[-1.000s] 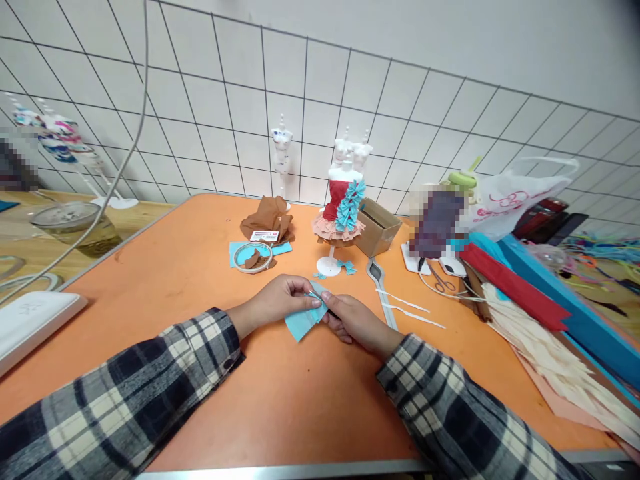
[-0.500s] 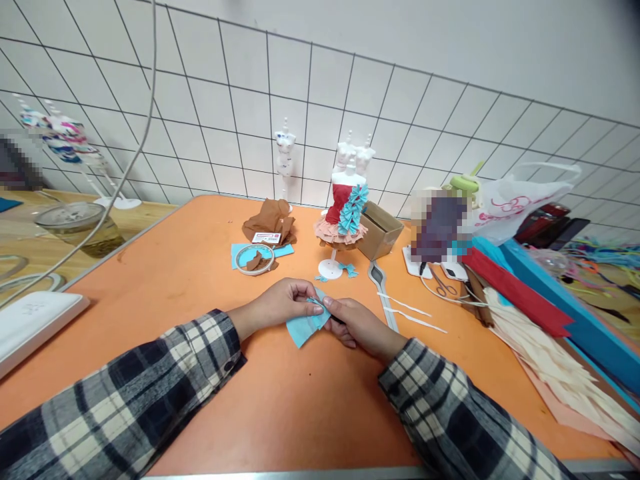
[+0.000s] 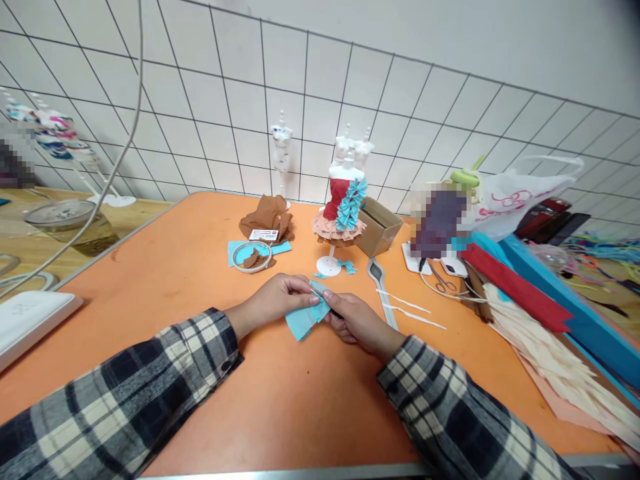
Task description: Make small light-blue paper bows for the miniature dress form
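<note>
A small piece of light blue crepe paper (image 3: pixel 306 317) is held low over the orange table (image 3: pixel 200 267), pinched from both sides. My left hand (image 3: pixel 277 300) grips its left upper edge with closed fingers. My right hand (image 3: pixel 353 318) pinches its right edge, thumb and forefinger pressed together. Both sleeves are dark plaid. Behind my hands stands a miniature mannequin (image 3: pixel 343 207) in a red bodice with blue ruffles and a peach skirt.
A hoop ring (image 3: pixel 253 257) lies on blue paper near brown crumpled paper (image 3: pixel 267 217). A cardboard box (image 3: pixel 380 227), white strips (image 3: pixel 405 307), scissors (image 3: pixel 440 280) and stacked red, blue and cream sheets (image 3: pixel 540 320) fill the right. A white device (image 3: pixel 30 320) sits left.
My fingers have shifted slightly on the blue paper, folding its upper edge; both hands stay in nearly the same place above the table.
</note>
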Available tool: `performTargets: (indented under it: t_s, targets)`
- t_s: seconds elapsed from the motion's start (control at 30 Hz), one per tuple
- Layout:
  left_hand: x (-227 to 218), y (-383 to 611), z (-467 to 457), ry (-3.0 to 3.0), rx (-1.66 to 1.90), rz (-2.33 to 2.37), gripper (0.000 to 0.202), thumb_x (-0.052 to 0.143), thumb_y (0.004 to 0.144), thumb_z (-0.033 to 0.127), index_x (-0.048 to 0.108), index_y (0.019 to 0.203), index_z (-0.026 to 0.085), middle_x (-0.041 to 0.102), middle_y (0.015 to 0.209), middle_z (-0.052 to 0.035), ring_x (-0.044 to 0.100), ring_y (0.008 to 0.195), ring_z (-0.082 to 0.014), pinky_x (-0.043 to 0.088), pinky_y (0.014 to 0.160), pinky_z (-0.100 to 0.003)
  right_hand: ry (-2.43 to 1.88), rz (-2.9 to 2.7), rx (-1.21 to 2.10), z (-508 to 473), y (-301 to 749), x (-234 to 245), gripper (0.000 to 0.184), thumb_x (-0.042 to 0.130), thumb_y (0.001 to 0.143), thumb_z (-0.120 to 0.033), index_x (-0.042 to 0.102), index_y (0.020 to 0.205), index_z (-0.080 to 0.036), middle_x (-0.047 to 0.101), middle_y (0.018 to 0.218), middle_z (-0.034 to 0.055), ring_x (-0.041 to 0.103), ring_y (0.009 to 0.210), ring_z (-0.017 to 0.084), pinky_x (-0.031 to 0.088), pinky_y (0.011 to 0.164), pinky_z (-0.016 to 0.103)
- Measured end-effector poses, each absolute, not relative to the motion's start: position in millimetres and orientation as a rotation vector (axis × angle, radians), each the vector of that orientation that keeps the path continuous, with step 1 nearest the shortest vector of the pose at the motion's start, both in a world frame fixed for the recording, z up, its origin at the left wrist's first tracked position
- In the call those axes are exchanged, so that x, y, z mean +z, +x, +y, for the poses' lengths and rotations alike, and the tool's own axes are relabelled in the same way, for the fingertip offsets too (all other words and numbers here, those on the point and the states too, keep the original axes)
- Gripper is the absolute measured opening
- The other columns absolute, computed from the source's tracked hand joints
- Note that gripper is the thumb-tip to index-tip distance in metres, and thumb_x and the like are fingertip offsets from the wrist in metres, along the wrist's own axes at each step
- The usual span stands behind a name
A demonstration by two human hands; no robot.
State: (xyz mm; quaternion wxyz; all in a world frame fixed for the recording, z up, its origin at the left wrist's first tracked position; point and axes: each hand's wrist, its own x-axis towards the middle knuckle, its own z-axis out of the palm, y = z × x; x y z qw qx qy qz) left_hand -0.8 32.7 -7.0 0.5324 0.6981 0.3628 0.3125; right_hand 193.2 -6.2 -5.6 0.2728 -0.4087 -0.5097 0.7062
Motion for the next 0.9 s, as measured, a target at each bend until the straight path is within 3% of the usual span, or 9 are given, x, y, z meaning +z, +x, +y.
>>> performTargets:
  t_s: [0.5, 0.73, 0.9]
  targets:
    - [-4.8, 0.5, 32.8, 1.626, 0.687, 0.884, 0.027, 0.076, 0.068, 0.039, 0.068, 0.069, 0.014, 0.066, 0.073, -0.0021, 0.060, 0.072, -0.0154, 0.047, 0.067, -0.025, -1.126, -1.418, 1.842, -7.1, 192.9, -4.8, 0.048, 0.047, 0.085, -0.065, 0.046, 0.068, -0.020, 0.027, 0.043, -0.0113, 0.015, 0.034, 0.004, 0.013, 0.031, 0.019]
    - [-7.2, 2.1, 32.2, 1.323, 0.758, 0.933, 0.042, 0.080, 0.065, 0.036, 0.070, 0.100, 0.014, 0.074, 0.096, -0.0057, 0.066, 0.083, -0.0180, 0.050, 0.075, -0.029, -1.152, -1.543, 1.625, -4.5, 196.6, 1.4, 0.043, 0.053, 0.083, -0.060, 0.051, 0.075, -0.019, 0.026, 0.049, -0.0096, 0.020, 0.040, 0.006, 0.017, 0.039, 0.021]
    - [-10.4, 2.2, 33.6, 1.301, 0.752, 0.949, 0.049, 0.082, 0.063, 0.034, 0.068, 0.105, 0.014, 0.074, 0.094, -0.0065, 0.068, 0.083, -0.0189, 0.051, 0.078, -0.031, -1.242, -1.668, 1.313, -2.3, 198.7, 1.0, 0.040, 0.055, 0.083, -0.059, 0.053, 0.078, -0.019, 0.041, 0.062, -0.0044, 0.036, 0.056, 0.009, 0.025, 0.050, 0.022]
